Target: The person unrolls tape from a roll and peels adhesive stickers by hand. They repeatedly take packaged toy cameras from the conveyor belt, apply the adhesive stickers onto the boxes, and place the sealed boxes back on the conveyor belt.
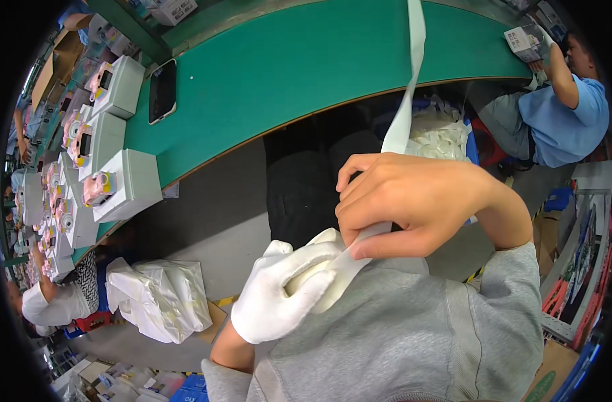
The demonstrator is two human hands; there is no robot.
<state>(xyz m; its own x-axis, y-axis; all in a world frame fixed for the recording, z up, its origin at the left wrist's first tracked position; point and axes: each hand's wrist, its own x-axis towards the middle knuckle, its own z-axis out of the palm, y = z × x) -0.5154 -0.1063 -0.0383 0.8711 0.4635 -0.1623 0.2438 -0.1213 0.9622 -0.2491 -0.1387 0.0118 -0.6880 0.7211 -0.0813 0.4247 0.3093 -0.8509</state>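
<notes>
A long, flat white strip [400,130] hangs down from beyond the far edge of the bench to my chest. My right hand [413,204] is bare and closed on it, pinching it between thumb and bent fingers. Lower down, the strip runs into my left hand [279,288], which wears a white glove. The gloved fingers curl round the strip's lower part, which looks bunched or rolled against the palm. How much is gathered there is hidden. Both hands are close together in front of my grey shirt, off the bench.
The green bench [286,53] carries a dark phone [163,92] and white boxes [135,187] with pink toy cameras [100,189] at left. A bin of white scraps [440,130] sits below. A white bag [162,298] lies on the floor. A co-worker [564,117] sits far right.
</notes>
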